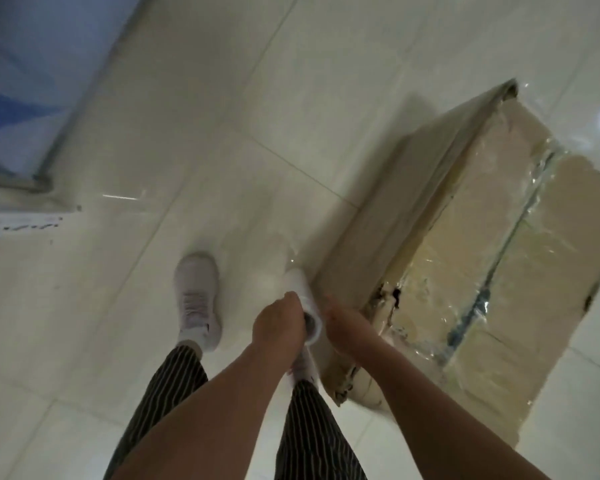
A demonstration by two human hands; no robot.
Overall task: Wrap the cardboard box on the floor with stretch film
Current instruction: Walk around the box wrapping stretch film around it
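The brown cardboard box [499, 258] lies on the glossy pale tiled floor [222, 116] to the person's right, its top already shiny with film. By the look of it, a side pass is under way. The left hand [279, 323] grips the near end of the white roll of clear stretch film [302, 289]. The right hand [343, 327] sits by the box's near corner, its finger state unclear. Next, the roll likely needs carrying round that corner under tension.

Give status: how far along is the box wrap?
Done: shiny film already covers much of the cardboard box top. In hand: left hand grips the near end of the roll at the box corner, film stretched along the side; right hand beside it, grip unclear. Left: more passes likely, then cutting the film.
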